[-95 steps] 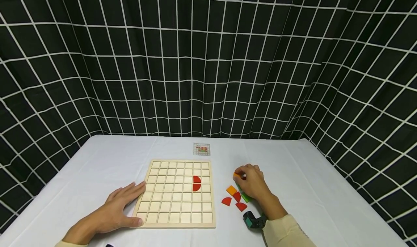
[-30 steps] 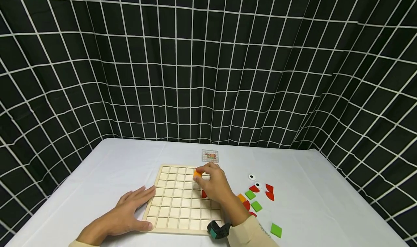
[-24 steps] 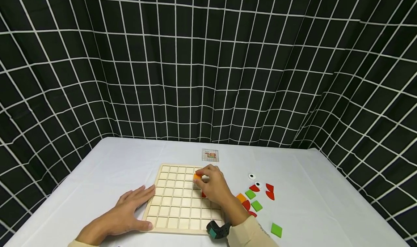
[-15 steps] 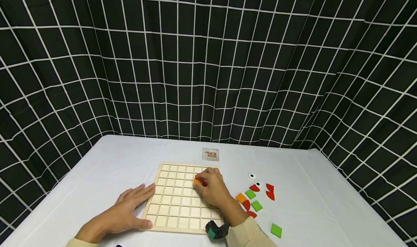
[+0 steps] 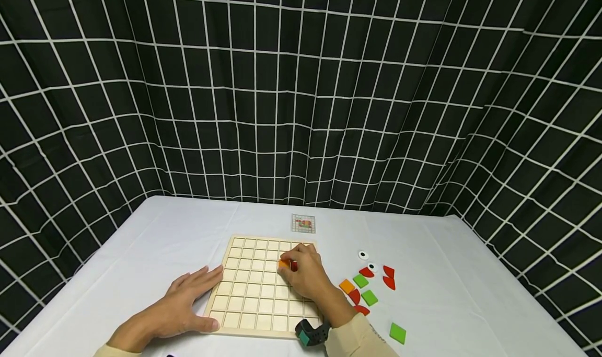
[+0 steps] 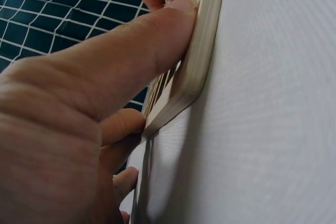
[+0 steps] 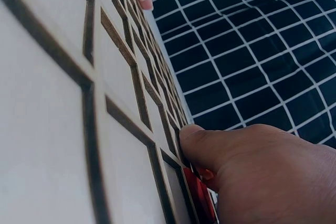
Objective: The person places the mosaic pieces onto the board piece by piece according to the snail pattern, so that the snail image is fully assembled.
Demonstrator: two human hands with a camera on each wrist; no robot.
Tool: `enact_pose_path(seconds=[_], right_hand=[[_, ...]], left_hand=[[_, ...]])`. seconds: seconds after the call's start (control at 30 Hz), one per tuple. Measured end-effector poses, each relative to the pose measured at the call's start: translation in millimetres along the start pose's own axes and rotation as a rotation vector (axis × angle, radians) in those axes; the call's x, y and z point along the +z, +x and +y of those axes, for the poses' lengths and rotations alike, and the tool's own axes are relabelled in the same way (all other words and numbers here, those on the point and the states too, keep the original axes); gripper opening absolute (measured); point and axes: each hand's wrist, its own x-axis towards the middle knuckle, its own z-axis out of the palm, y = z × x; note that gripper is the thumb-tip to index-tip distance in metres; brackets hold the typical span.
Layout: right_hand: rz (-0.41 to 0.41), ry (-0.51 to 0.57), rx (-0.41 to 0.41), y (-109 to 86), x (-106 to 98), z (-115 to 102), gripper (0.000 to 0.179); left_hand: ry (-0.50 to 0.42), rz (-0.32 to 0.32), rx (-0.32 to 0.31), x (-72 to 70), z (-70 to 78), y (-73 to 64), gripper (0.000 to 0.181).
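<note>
My right hand (image 5: pixel 308 276) pinches an orange square tile (image 5: pixel 283 264) between thumb and fingers, low over the right half of the wooden grid board (image 5: pixel 241 290). A bit of red piece (image 5: pixel 294 266) shows beside the tile, mostly hidden by the hand; in the right wrist view a red piece (image 7: pixel 198 196) sits in a cell near the thumb. My left hand (image 5: pixel 174 304) lies along the board's left edge with fingers spread and straight. Its thumb (image 6: pixel 157 40) rests on the board's rim (image 6: pixel 202 56) in the left wrist view.
Right of the board lie loose flat pieces: another orange tile (image 5: pixel 347 286), green squares (image 5: pixel 369 298), several red quarter-rounds (image 5: pixel 389 283) and two eye discs (image 5: pixel 363 254). A small picture card (image 5: pixel 303 223) lies behind the board. A black gridded curtain (image 5: pixel 301 111) surrounds the white table (image 5: pixel 423 273).
From the loose pieces at right, my right hand has carried the orange tile onto the board, then moved it slightly nearer and lower. The left hand stays at the board's edge.
</note>
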Motion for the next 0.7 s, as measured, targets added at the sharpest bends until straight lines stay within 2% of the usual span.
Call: enact_pose_path(seconds=[0.3, 0.7], right_hand=[[0.010, 0.012, 0.002, -0.4, -0.7, -0.3, 0.022], [0.029, 0.037, -0.004, -1.4, -1.7, -1.0, 0.020]], left_hand=[[0.010, 0.000, 0.010, -0.1, -1.4, -0.2, 0.102], [0.006, -0.007, -0.017, -0.4, 1.9, 0.4, 0.104]])
